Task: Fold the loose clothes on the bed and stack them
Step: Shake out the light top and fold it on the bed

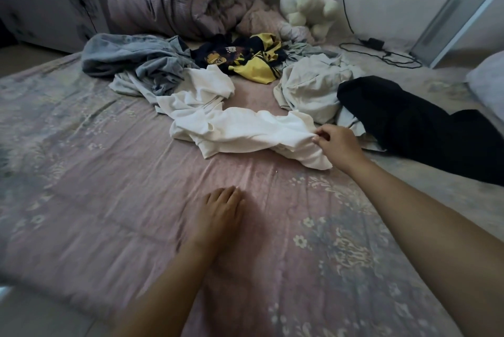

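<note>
- Right hand [336, 145] pinches the near corner of the white garment [231, 126], fingers curled into the cloth.
- Left hand [218, 218] lies flat on the pink floral bedsheet [95, 173], fingers straight, holding nothing, nearer the camera than the white garment.
- Beyond the white garment: grey-blue clothes [131, 59] to its left, a yellow-and-navy shirt [251, 59] behind.
- Right of the white garment: a pale crumpled piece [311, 85], then a black garment [420, 129].

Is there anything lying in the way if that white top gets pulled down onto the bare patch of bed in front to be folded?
Nothing visible does. The right hand already pinches the white top at its edge, and the sheet between it and the person shows only the left hand resting flat, which might need to shift.
</note>
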Demonstrator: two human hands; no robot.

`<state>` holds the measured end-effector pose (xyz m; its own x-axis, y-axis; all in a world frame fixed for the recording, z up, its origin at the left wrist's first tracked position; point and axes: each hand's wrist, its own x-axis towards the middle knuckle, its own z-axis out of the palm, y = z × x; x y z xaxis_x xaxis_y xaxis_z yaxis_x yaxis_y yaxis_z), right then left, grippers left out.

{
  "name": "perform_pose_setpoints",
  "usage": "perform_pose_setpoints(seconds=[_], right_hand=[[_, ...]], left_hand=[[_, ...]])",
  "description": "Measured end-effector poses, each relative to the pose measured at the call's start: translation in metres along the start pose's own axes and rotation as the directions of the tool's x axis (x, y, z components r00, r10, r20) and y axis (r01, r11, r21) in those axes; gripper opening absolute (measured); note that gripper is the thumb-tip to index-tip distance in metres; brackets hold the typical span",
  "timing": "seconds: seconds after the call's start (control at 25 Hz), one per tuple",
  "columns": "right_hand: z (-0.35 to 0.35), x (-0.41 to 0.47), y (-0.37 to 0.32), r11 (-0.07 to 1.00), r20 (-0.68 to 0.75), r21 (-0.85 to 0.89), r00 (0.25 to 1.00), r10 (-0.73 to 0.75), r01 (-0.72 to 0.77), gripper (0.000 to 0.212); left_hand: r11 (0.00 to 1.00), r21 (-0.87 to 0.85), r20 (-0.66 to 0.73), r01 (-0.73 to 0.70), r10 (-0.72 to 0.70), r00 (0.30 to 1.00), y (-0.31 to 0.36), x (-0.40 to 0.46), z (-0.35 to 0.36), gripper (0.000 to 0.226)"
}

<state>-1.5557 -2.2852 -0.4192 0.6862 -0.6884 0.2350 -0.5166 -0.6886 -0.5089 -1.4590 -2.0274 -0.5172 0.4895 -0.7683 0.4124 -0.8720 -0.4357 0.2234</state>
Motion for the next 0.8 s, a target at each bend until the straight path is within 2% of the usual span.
perform_pose_setpoints(seconds=[0.12,0.24,0.32,0.4,0.44,0.6,0.68,0.8], right_hand=[[0.012,0.008,0.001,0.997,-0.007,0.068,1.000,0.030,-0.029,0.017],[0.025,0.014,0.011,0.997,-0.010,0.076,1.000,0.005,-0.004,0.016],[0.031,0.018,0.019,0.995,-0.018,0.095,1.000,-0.024,0.025,0.015],[0.034,0.022,0.024,0.992,-0.025,0.118,0.999,-0.036,0.038,0.014],[0.034,0.023,0.025,0.990,-0.027,0.131,0.999,-0.039,0.043,0.013],[0.034,0.024,0.027,0.988,-0.014,0.139,0.998,-0.065,0.066,0.011],[0.031,0.021,0.023,0.989,-0.013,0.132,0.998,-0.065,0.066,0.011],[0.018,0.008,0.008,0.989,-0.003,0.133,0.998,-0.060,0.060,0.013]], left_hand=[[0.992,-0.128,0.048,-0.004,0.011,0.999,0.028,0.031,0.016,0.023],[0.998,-0.067,0.039,-0.003,0.006,0.999,0.047,0.063,0.040,0.029],[0.988,-0.070,0.050,0.139,-0.135,0.990,0.050,0.083,0.056,0.031],[0.936,-0.159,0.091,0.315,-0.304,0.948,0.049,0.095,0.069,0.026],[0.928,-0.157,0.082,0.337,-0.328,0.941,0.049,0.098,0.074,0.024],[0.957,-0.087,0.069,0.277,-0.271,0.960,0.052,0.098,0.076,0.024],[0.956,-0.152,0.047,0.251,-0.247,0.968,0.054,0.090,0.059,0.019],[0.948,-0.287,-0.099,0.134,-0.169,0.981,0.040,0.050,0.014,0.021]])
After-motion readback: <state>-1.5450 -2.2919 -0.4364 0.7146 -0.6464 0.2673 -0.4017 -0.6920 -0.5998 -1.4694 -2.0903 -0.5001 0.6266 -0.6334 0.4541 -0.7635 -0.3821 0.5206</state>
